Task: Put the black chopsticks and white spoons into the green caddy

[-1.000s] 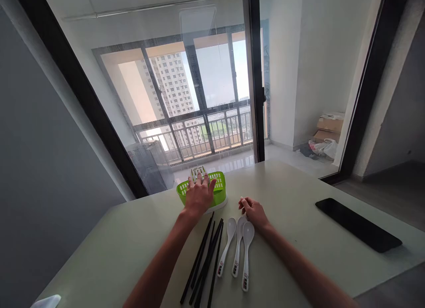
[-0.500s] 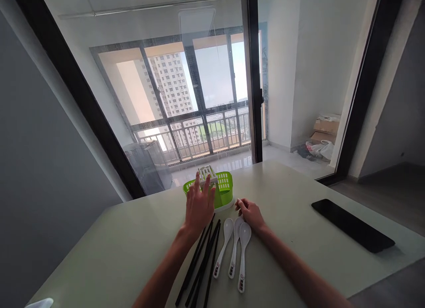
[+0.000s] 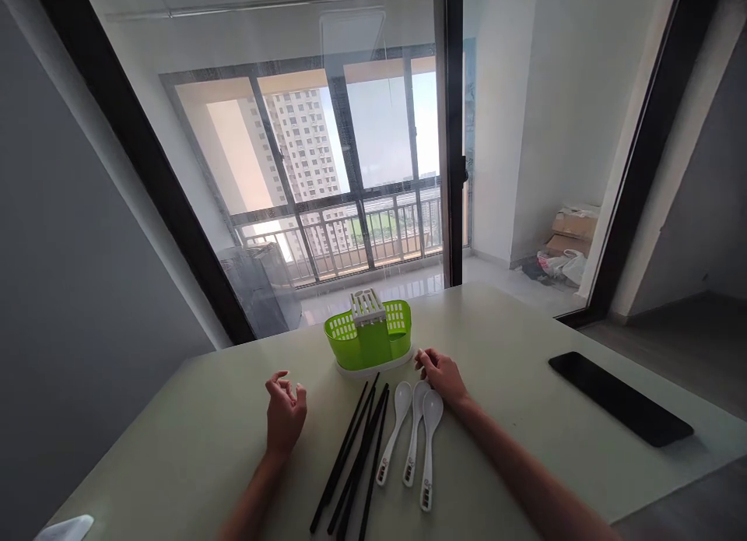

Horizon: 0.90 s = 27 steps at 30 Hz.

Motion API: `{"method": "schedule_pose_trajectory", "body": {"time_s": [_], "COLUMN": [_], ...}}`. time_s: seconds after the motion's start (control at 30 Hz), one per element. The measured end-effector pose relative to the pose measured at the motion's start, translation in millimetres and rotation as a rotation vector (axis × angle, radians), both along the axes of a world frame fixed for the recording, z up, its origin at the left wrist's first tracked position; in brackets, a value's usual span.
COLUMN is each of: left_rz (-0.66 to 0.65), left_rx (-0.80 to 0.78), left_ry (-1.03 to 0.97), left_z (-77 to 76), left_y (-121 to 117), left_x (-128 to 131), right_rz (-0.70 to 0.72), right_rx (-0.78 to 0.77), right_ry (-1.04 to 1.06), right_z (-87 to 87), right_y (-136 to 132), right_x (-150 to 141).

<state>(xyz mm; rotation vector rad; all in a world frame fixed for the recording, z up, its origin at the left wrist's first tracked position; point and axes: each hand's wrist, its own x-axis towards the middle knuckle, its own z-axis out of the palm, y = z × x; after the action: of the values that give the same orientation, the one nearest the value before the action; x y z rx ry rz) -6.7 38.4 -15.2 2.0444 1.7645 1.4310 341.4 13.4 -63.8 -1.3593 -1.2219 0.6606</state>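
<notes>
A green cutlery basket [image 3: 373,346] with a white slotted top [image 3: 367,306] and a white base stands upright at the table's far side. To its left and nearer me, my left hand [image 3: 285,412] is over the table, its fingers loosely bent and apart, holding nothing. My right hand [image 3: 444,376] rests on the table at the basket's right, fingers curled in with nothing visible in them. Beside that hand lie three white spoons [image 3: 430,440], bowls away from me. Several black chopsticks [image 3: 359,455] lie between the spoons and my left forearm.
A long black object [image 3: 618,397] lies on the right part of the pale table [image 3: 513,479]. Part of a white item [image 3: 67,528] shows at the near left corner. Beyond the table is a glass door with a dark frame [image 3: 454,136].
My left hand has left the top of the basket and moved left and toward me, fingers bending. The basket's front is now uncovered. My right hand stays in place.
</notes>
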Motion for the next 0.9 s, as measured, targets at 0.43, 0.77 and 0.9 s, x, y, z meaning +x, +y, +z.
{"method": "schedule_pose_trajectory", "body": {"time_s": [0.43,0.77,0.9], "left_rz": [-0.15,-0.152,-0.155], "left_rx": [-0.358,-0.352,-0.339], "left_ry": [0.59,0.65,0.632], "left_z": [1.9,1.7,1.8], "left_y": [-23,-26,-27], "left_x": [18,19,19], "right_rz": [-0.01,-0.003,-0.001], "right_rx": [-0.004,-0.006,-0.001], "right_ry": [-0.04,-0.048,-0.048], "right_z": [1.5,-0.7,-2.3], "right_y": [-3,-3,-2], "right_x": [1,1,1]}}
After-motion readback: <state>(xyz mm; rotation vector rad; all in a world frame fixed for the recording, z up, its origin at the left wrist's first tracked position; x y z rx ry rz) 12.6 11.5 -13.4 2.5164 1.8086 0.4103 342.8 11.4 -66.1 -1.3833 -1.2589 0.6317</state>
